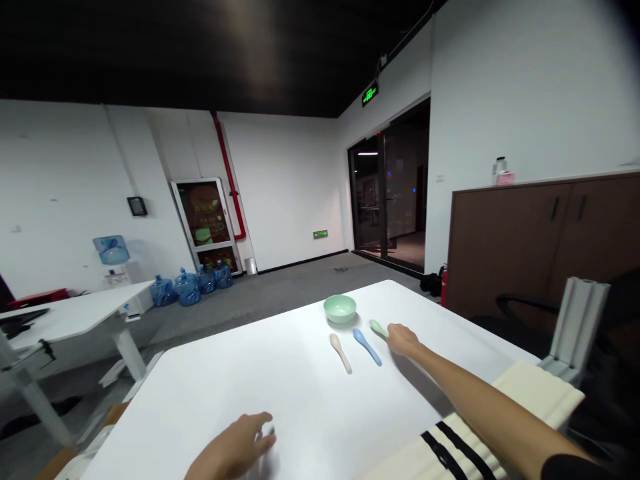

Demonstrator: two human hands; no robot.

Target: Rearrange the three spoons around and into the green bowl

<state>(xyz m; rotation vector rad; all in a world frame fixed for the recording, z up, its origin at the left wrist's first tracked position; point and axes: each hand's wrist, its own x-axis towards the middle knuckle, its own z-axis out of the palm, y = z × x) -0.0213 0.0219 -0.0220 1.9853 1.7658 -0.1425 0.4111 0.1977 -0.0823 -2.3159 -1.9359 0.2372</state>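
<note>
My right hand (403, 339) is closed around the handle of a green spoon (379, 327), whose bowl end points left. To its left a blue spoon (367, 347) and a beige spoon (341, 353) lie slanted on the white table (225, 373). A green bowl (340, 309) stands upright behind the spoons, apart from them. My left hand (237, 443) is over the near part of the table, thumb and forefinger apart, holding nothing that I can see.
A cream padded piece with black straps (530, 393) lies at the table's right front edge, beside a metal profile post (577, 327). A brown cabinet (505, 247) stands to the right. Another white desk (85, 310) and several blue water bottles (187, 288) are at left.
</note>
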